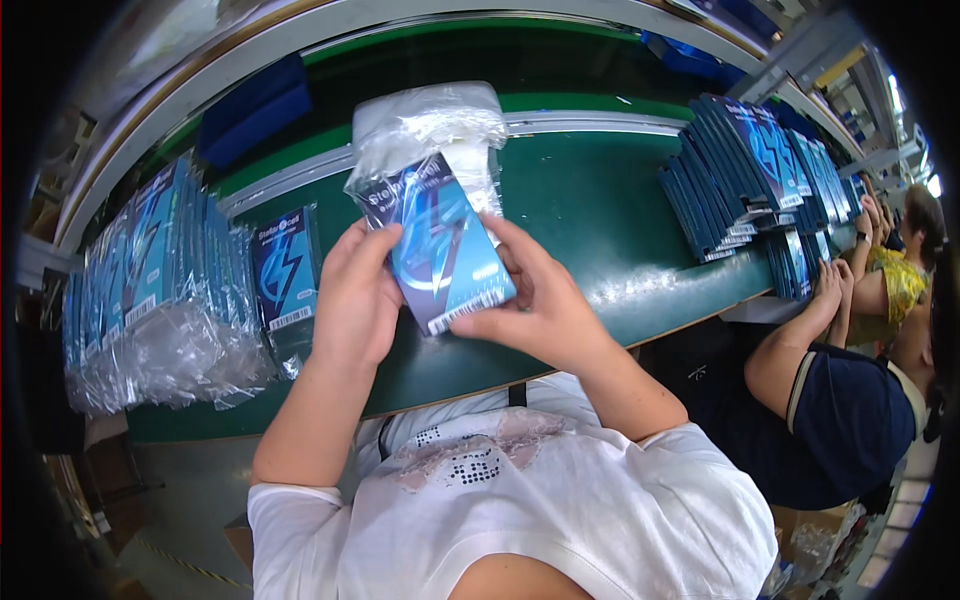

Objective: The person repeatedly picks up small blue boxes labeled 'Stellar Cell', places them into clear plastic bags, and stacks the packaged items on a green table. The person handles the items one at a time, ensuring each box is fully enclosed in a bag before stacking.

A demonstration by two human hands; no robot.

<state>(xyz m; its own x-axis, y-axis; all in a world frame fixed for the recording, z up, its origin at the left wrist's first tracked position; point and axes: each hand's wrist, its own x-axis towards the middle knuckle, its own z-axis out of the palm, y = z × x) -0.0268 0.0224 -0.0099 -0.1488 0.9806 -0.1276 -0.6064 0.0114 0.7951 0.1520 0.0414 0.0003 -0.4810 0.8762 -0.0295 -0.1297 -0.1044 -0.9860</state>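
Note:
A flat blue box [447,240] with a lightning-bolt print is held tilted above the table, between my two hands. My left hand [362,290] grips its left side, thumb on the front face. At the lower right corner my right hand [540,300] holds it, with the thumb near the barcode strip and the fingers behind the edge. Clear plastic film [372,198] sticks out by the box's upper left corner; how far it wraps the box I cannot tell. Just beyond lies a stack of clear plastic bags [430,118].
Bagged blue boxes [150,260] stand in rows at left, with one single box [286,265] beside them. Unbagged-looking boxes [740,165] are piled at right. A blue bin [255,110] sits at the back left. Co-workers' arms [800,345] reach in at the right end of the green table [600,220].

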